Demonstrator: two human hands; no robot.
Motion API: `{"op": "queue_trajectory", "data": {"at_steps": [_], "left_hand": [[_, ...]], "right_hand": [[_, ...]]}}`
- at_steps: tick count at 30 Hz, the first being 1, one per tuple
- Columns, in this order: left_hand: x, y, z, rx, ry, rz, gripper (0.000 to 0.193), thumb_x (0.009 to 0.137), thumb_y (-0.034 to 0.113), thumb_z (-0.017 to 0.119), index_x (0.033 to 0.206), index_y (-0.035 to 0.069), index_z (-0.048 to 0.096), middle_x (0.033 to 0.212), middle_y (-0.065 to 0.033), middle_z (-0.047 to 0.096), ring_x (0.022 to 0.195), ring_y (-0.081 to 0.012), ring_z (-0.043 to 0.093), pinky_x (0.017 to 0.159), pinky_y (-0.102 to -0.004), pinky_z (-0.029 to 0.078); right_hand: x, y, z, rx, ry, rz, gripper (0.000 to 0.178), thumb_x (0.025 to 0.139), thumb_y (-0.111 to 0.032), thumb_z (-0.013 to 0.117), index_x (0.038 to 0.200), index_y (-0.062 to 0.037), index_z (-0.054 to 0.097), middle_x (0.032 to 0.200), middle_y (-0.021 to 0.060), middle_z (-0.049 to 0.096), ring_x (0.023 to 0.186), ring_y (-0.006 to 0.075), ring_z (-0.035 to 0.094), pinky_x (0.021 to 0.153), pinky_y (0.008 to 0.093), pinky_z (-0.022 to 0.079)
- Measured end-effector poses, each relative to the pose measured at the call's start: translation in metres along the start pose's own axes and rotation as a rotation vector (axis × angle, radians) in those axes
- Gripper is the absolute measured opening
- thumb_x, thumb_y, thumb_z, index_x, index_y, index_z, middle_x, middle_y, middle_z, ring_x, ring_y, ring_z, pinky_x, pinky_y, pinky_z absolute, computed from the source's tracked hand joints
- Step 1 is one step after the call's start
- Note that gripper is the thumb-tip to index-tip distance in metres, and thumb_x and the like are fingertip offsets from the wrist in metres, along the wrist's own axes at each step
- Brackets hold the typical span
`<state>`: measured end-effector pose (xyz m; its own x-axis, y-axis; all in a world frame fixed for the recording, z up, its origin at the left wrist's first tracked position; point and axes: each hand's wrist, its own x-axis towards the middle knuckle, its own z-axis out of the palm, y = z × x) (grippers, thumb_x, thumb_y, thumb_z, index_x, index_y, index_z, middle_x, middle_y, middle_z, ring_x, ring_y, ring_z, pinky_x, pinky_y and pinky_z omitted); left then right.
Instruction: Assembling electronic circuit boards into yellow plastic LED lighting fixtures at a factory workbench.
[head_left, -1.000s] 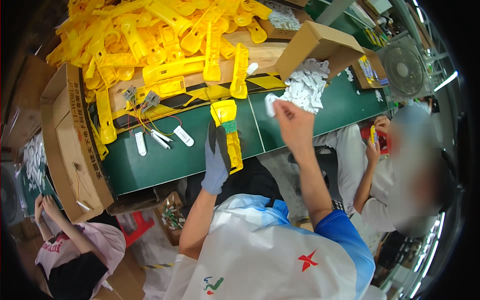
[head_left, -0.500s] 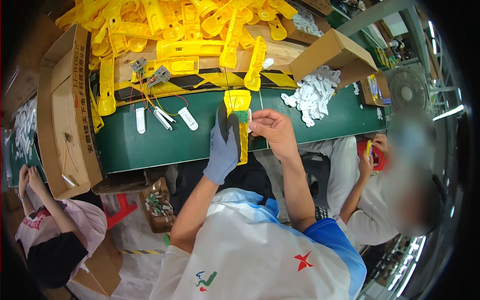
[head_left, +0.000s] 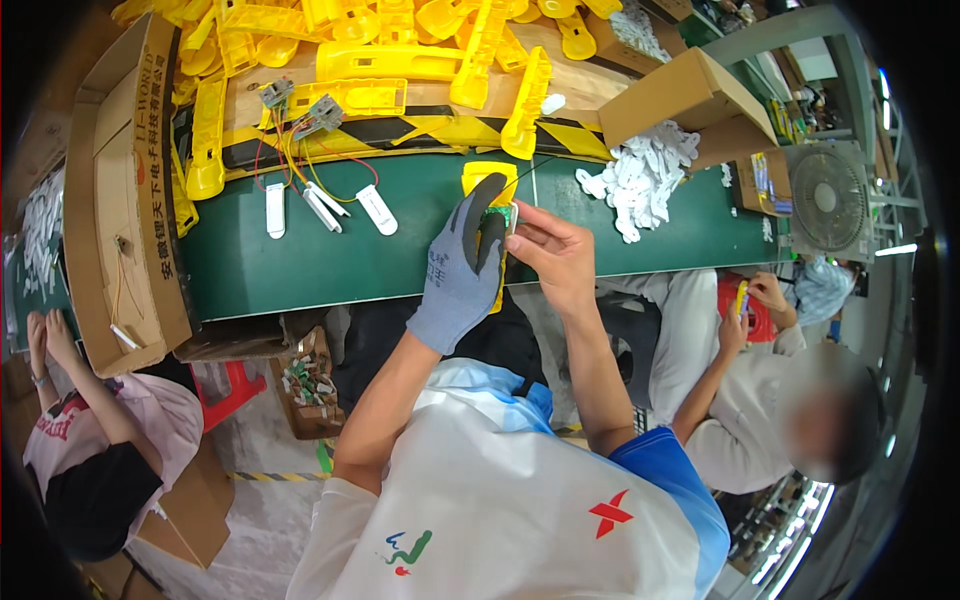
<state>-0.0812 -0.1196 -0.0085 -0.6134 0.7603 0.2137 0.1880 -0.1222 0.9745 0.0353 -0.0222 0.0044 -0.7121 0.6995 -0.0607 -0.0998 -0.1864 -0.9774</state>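
Observation:
My left hand [head_left: 458, 268], in a grey-blue glove with dark fingertips, wraps round a long yellow plastic housing [head_left: 480, 176] above the table's near edge. Its fingers lie over the housing and cover much of it. A small green circuit board [head_left: 497, 214] shows between the gloved fingers and my right hand. My bare right hand [head_left: 556, 258] pinches a small white plastic piece [head_left: 514, 216] at the board's right side; most of that piece is hidden. A thin dark wire [head_left: 527, 172] runs out from the housing's upper part.
Yellow housings [head_left: 400, 63] are heaped on a wooden board behind a striped edge. Grey connectors [head_left: 319, 117] with wires and white pieces [head_left: 377, 210] lie left on the green table [head_left: 330, 275]. White parts [head_left: 645, 175] spill from a carton [head_left: 700, 100]. Co-workers sit on both sides.
The gloved fingers have moved up over the board and now hide more of it. The housing is tilted more to the right. My right hand stays at the board's side; the whole view has shifted slightly.

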Motion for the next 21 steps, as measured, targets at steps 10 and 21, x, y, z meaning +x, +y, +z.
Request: {"op": "queue_trajectory", "data": {"at_steps": [10, 21], "left_hand": [[-0.003, 0.003, 0.002, -0.004, 0.015, -0.089, 0.028, 0.090, 0.011, 0.060, 0.115, 0.003, 0.054, 0.102, -0.0193, 0.064, 0.091, -0.0370, 0.065, 0.077, -0.0410, 0.051], [-0.005, -0.006, 0.005, -0.037, -0.044, -0.154, 0.027, 0.091, 0.009, 0.059, 0.116, 0.001, 0.056, 0.103, -0.0192, 0.064, 0.092, -0.0313, 0.065, 0.080, -0.0387, 0.052]], "right_hand": [[-0.006, 0.013, 0.008, -0.026, -0.004, -0.129, 0.040, 0.088, 0.010, 0.066, 0.127, 0.0012, 0.063, 0.136, 0.0166, 0.057, 0.111, 0.0182, 0.063, 0.094, 0.0299, 0.054], [-0.020, -0.013, 0.005, -0.424, -0.056, -0.250, 0.045, 0.083, 0.011, 0.060, 0.128, 0.0049, 0.059, 0.134, 0.0193, 0.055, 0.105, 0.0214, 0.065, 0.090, 0.0308, 0.053]]}}
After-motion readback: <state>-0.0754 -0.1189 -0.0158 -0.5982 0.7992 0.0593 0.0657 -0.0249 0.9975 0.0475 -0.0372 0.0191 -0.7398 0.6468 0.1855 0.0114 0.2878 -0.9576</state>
